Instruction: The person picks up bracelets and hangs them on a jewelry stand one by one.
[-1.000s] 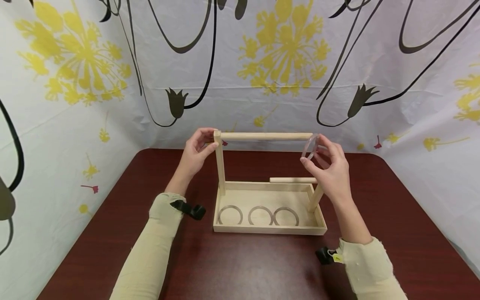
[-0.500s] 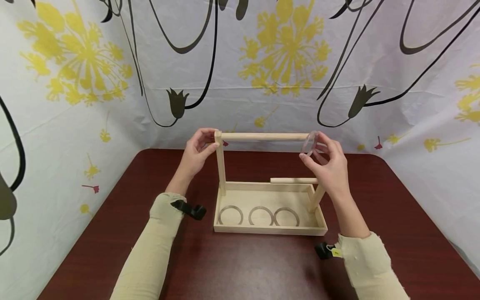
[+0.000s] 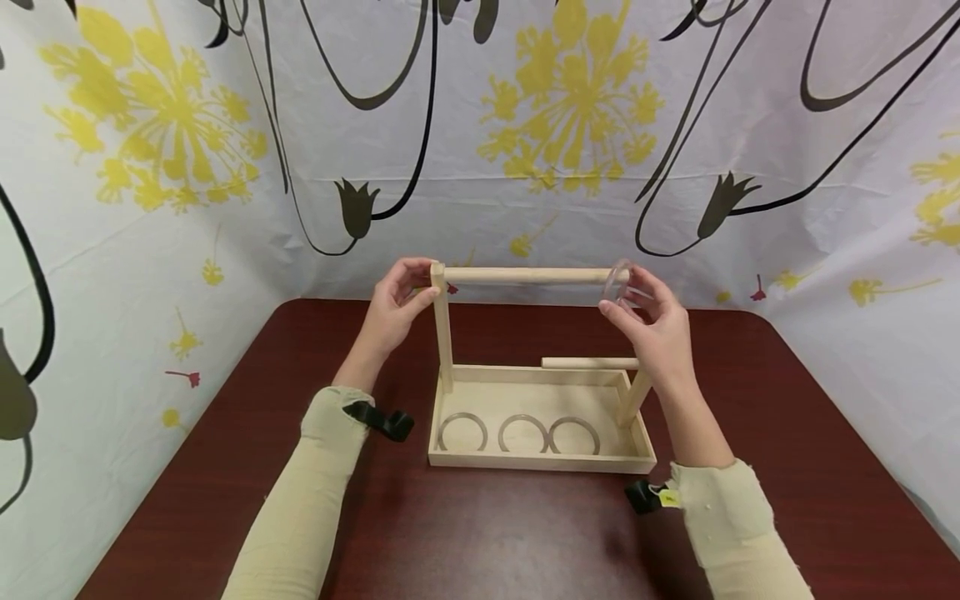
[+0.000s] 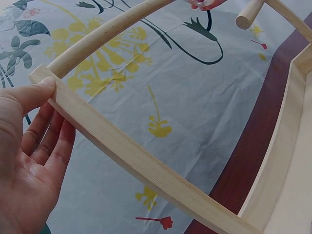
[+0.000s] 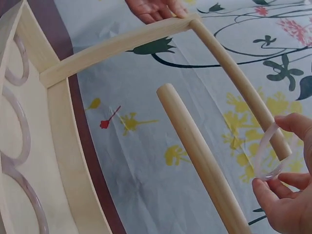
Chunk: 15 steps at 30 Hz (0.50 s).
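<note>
In the head view my right hand (image 3: 663, 342) pinches a translucent pale bangle (image 5: 261, 153) between thumb and fingers. The bangle encircles the free right end of the upper wooden rod (image 3: 525, 274); the right wrist view shows the rod's tip inside the ring. My left hand (image 3: 393, 304) grips the top of the left wooden post (image 3: 443, 333), thumb on the near face, with some fingers partly hidden behind it. Both belong to a wooden stand with a shallow tray (image 3: 540, 462). Three similar bangles lie inside the tray along its front wall, the middle and right ones touching.
A shorter lower rod (image 3: 588, 363) juts leftward from a short right post (image 3: 636, 398), below my right hand. The stand sits on a dark red-brown table (image 3: 510, 533). Behind hangs a white cloth (image 3: 465, 150) with yellow and dark plant prints.
My right hand has moved slightly left, bringing the bangle from beside the upper rod's tip to around it. The left hand keeps its grip on the post.
</note>
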Motion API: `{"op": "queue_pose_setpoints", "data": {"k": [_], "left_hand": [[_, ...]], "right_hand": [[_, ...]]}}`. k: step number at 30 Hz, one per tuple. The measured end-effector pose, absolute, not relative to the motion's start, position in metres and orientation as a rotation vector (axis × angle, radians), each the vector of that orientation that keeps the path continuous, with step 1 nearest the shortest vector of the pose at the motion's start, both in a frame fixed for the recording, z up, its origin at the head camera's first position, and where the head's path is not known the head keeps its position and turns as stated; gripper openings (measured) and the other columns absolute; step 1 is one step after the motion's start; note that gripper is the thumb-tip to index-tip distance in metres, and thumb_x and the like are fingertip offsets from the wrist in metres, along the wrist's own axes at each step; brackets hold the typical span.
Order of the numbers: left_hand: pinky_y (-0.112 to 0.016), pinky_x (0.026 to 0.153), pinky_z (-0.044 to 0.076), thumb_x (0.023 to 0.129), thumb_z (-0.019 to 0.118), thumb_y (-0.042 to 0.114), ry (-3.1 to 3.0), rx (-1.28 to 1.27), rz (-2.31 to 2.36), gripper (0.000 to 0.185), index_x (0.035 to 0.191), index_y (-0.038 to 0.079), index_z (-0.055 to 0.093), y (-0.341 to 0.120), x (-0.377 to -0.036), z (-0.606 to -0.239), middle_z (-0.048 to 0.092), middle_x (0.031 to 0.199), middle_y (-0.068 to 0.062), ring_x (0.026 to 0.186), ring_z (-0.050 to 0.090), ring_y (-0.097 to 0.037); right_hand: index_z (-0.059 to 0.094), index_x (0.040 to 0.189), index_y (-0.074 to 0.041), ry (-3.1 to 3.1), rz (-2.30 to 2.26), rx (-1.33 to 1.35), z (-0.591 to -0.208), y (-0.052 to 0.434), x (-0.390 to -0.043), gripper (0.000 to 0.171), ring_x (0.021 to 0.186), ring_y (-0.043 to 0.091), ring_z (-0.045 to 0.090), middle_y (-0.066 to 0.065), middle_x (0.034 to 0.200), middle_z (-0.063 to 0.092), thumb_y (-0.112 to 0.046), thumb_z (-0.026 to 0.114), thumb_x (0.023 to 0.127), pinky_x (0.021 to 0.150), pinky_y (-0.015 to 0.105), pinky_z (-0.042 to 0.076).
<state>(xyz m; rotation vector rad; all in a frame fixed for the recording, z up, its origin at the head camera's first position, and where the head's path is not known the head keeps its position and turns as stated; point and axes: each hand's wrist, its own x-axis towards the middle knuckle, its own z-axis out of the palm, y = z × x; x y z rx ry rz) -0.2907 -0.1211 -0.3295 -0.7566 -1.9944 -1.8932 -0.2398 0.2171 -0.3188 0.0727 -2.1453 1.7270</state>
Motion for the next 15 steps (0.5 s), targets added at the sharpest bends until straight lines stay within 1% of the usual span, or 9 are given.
{"op": "queue_pose_setpoints", "data": {"k": [3,7,10,15], "left_hand": [[-0.024,0.094,0.050,0.094,0.058,-0.010,-1.996,-0.750,-1.896,0.035,0.127,-0.013,0.049,-0.1208,-0.2911,-0.3299,0.061,0.112,0.013,0.104,0.058,-0.005],[-0.023,0.094,0.050,0.093,0.059,-0.010,-1.991,-0.739,-1.904,0.035,0.127,-0.013,0.049,-0.1203,-0.2915,-0.3303,0.062,0.113,0.011,0.104,0.059,-0.005],[-0.023,0.094,0.050,0.093,0.059,-0.010,-1.987,-0.735,-1.907,0.035,0.126,-0.013,0.050,-0.1201,-0.2914,-0.3305,0.062,0.113,0.010,0.104,0.059,-0.005],[-0.021,0.093,0.050,0.093,0.059,-0.010,-1.990,-0.729,-1.906,0.035,0.127,-0.013,0.050,-0.1197,-0.2913,-0.3307,0.062,0.112,0.011,0.103,0.059,-0.005]], "right_hand": [[0.045,0.149,-0.008,-2.133,1.791,0.049,-0.3196,0.2160,-0.2402,0.067,0.119,0.008,0.056,0.001,0.135,0.054,-0.010,0.073,0.088,0.094,0.007,0.047],[0.046,0.148,-0.010,-2.136,1.838,0.025,-0.3213,0.2137,-0.2400,0.066,0.121,0.009,0.056,-0.002,0.135,0.056,-0.011,0.073,0.089,0.090,0.006,0.047],[0.047,0.148,-0.010,-2.127,1.866,0.014,-0.3224,0.2113,-0.2402,0.066,0.123,0.010,0.056,-0.002,0.135,0.057,-0.012,0.074,0.088,0.090,0.007,0.047],[0.049,0.146,-0.009,-2.114,1.890,0.020,-0.3239,0.2068,-0.2409,0.062,0.123,0.012,0.056,-0.001,0.131,0.059,-0.013,0.074,0.089,0.091,0.008,0.047]]}}
